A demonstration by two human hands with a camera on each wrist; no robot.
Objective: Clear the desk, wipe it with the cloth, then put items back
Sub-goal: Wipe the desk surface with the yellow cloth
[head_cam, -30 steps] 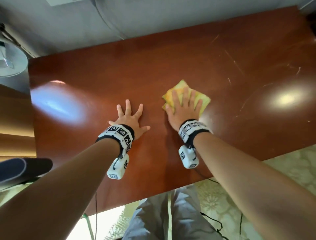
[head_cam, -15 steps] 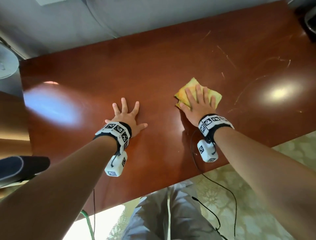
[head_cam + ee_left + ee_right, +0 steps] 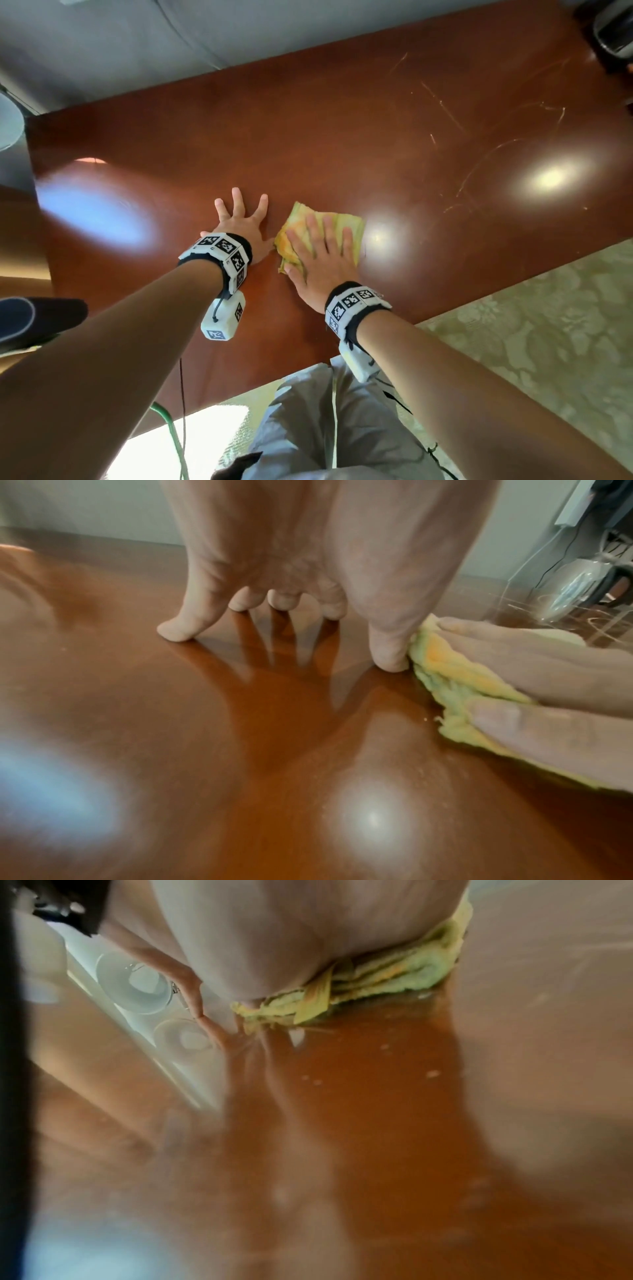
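Observation:
A folded yellow-green cloth [image 3: 352, 226] lies on the glossy reddish-brown desk [image 3: 342, 144], a little in from its near edge. My right hand [image 3: 320, 250] presses flat on the cloth with straight fingers. My left hand [image 3: 239, 222] is spread flat on the bare wood just left of it. In the left wrist view my thumb [image 3: 388, 653] touches the cloth [image 3: 452, 677]. The right wrist view shows the bunched cloth [image 3: 377, 988] under my palm, with small crumbs on the wood in front of it.
Fine scratches and light glare mark the desk's right half. A dark object [image 3: 613, 31] stands at the far right corner. A dark chair arm [image 3: 37, 318] lies at the left. White cups [image 3: 137, 985] stand off the desk's left side. Patterned carpet [image 3: 548, 325] lies to the right.
My right hand has slid the cloth back to the left and toward the near edge, up against my left thumb. The left hand has stayed planted.

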